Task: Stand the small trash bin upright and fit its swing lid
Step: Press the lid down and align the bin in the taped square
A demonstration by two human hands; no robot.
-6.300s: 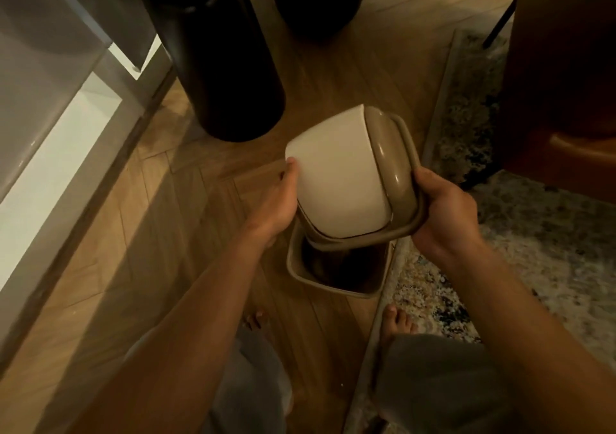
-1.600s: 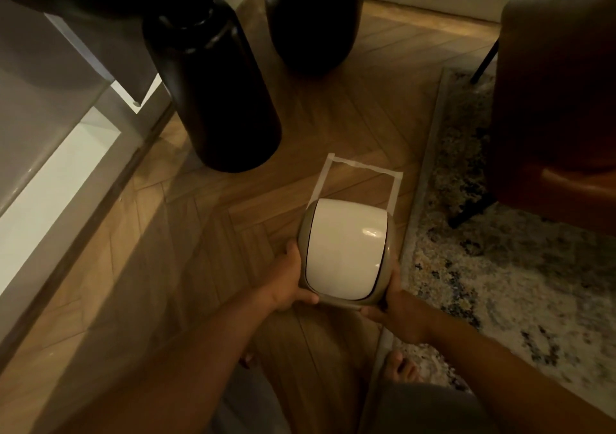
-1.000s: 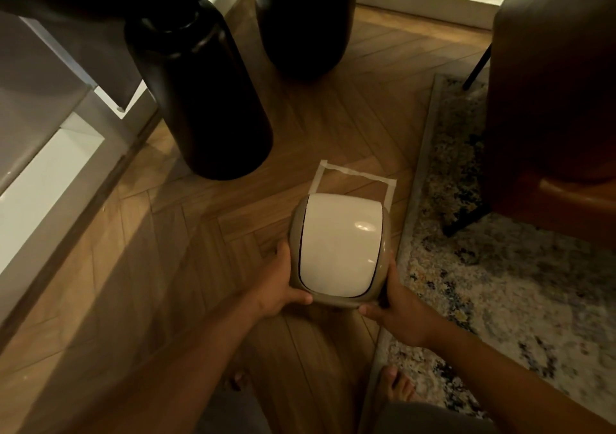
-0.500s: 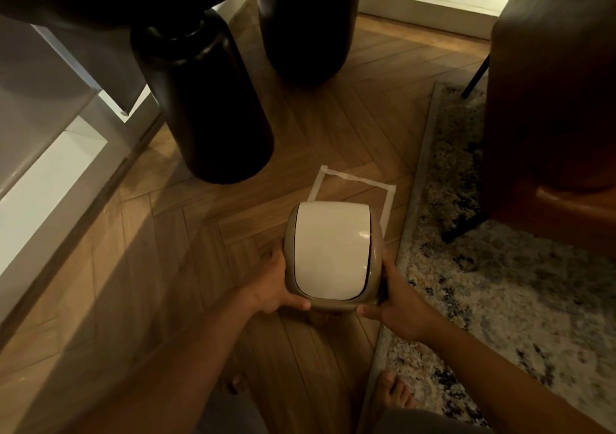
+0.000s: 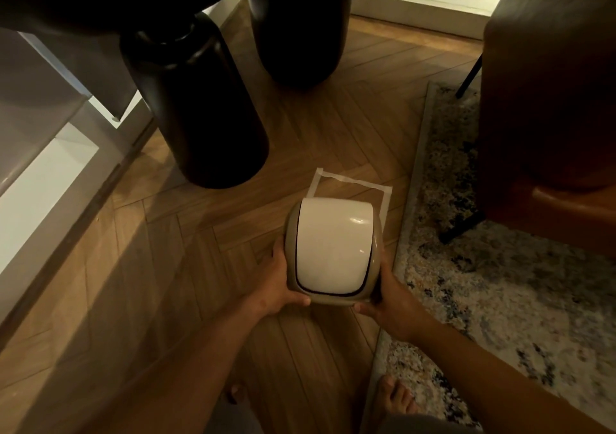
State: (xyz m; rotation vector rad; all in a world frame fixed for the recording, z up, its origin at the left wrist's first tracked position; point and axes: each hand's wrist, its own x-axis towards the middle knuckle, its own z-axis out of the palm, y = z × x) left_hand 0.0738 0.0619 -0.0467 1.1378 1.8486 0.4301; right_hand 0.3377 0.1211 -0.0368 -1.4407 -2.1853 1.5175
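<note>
The small trash bin stands upright on the wooden floor, seen from above, so its body is hidden under the lid. Its white swing lid (image 5: 331,243) sits in a beige frame (image 5: 290,233) on top of the bin. My left hand (image 5: 278,283) grips the frame's left and near edge. My right hand (image 5: 388,295) grips its right and near corner. A rectangle of white tape (image 5: 353,185) marks the floor, and the bin covers its near part.
Two tall black vases stand on the floor, the nearer vase (image 5: 196,106) to the far left and the second vase (image 5: 296,23) behind. A patterned rug (image 5: 500,283) lies to the right, with a brown chair (image 5: 550,100) on it. My bare toes (image 5: 396,397) show below.
6.3 s ago both hands held the lid tilted above the open bin; now it sits on the bin. Over the last second the bin has shifted slightly towards the taped rectangle.
</note>
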